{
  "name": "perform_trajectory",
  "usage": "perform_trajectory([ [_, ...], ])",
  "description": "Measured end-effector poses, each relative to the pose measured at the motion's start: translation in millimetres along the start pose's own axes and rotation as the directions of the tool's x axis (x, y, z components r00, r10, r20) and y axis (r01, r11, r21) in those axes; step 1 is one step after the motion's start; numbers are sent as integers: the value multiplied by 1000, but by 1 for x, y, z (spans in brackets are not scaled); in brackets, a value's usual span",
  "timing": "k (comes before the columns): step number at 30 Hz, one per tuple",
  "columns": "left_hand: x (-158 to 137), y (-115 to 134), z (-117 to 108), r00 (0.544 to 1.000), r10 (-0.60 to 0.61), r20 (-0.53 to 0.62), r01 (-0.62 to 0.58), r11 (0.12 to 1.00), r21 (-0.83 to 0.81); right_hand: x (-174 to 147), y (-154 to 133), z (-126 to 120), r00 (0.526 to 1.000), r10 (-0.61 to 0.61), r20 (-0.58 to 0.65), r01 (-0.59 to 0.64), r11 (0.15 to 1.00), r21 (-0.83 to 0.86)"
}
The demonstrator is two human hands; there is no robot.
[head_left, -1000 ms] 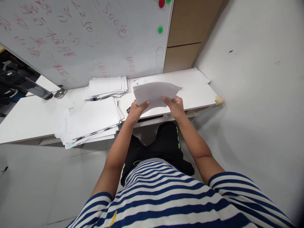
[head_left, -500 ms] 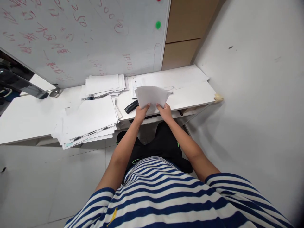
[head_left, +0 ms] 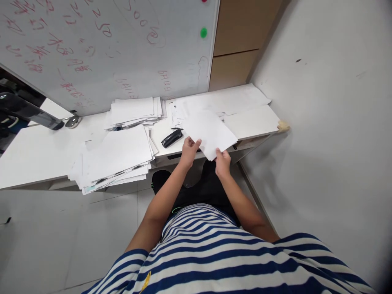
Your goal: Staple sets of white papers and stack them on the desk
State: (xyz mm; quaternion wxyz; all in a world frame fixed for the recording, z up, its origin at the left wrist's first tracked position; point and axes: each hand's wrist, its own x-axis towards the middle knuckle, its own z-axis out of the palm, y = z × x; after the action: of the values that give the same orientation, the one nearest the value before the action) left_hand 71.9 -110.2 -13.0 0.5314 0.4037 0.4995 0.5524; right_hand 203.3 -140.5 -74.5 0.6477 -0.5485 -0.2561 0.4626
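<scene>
A thin sheaf of white paper [head_left: 208, 132] is held between my hands over the front edge of the white desk [head_left: 260, 122]. My left hand [head_left: 190, 151] grips its left edge, thumb on top. At the lower corner, my right hand [head_left: 223, 161] pinches the sheets between thumb and fingers. A black stapler [head_left: 172, 138] lies on the desk just left of the sheaf. Behind the sheaf, partly covered by it, is a printed sheet [head_left: 176, 116].
A large paper stack [head_left: 119, 151] overhangs the desk's front edge at left, with a smaller stack [head_left: 133, 111] behind it. A whiteboard [head_left: 107, 53] stands along the back. A wall [head_left: 321, 122] closes off the right side. Farther left is a round silvery object [head_left: 72, 121].
The sheaf has turned from upright and bowed to flatter and slanted. My right hand has moved down and toward me, and the stapler is now fully uncovered.
</scene>
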Motion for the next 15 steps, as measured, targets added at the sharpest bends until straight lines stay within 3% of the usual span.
perform_trajectory([
  [2, 6, 9, -21, 981, 180, -78, -151, 947, 282, 9, 3, -25, 999, 22, -29, -23, 999, -33],
  [4, 17, 17, -46, 928, 372, -33, -271, 732, 625, 13, 3, -51, 998, 51, -37, -53, 997, -62],
  [6, 29, 21, -71, 904, 427, -17, -198, 454, 869, 13, -2, -70, 996, 76, -35, -78, 994, -74],
  [8, 40, 19, -89, 935, 352, -50, -56, 284, 957, 9, -12, -80, 995, 105, -6, -105, 991, -83],
  [11, 50, 11, -106, 976, 219, -10, -30, 179, 983, 3, -30, -82, 984, 157, 85, -149, 985, -91],
  [15, 50, 8, -118, 967, 198, 160, -193, 163, 967, 2, -46, -75, 961, 213, 175, -204, 977, -68],
])
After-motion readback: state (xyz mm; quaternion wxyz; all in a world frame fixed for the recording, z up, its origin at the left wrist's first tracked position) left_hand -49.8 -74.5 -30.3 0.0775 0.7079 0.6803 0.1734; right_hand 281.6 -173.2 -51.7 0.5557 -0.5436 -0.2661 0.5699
